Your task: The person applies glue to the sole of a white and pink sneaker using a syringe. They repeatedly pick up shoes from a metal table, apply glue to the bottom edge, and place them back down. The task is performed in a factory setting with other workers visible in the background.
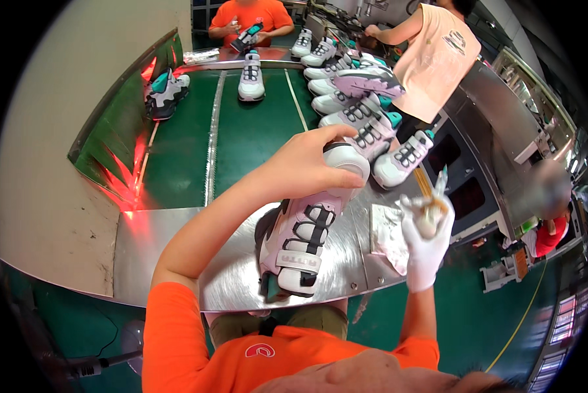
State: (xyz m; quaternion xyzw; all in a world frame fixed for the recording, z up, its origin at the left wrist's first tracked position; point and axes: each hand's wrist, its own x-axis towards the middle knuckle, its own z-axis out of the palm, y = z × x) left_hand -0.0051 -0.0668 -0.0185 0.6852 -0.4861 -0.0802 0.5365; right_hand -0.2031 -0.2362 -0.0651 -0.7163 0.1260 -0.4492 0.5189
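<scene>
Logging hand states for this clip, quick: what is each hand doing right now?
Left hand: bare, closed over the toe of the pink and white shoe.
Right hand: white-gloved, closed on a thin brush-like tool.

Held sneaker (300, 239): white with pale lilac panels, black strap trim, teal heel. Right hand (427, 239): white glove. Left hand (307, 164): bare. Surface (176, 262): brushed silver metal. Conveyor belt (255, 131): dark green. Wearer's shirt (196, 354): orange.
</scene>
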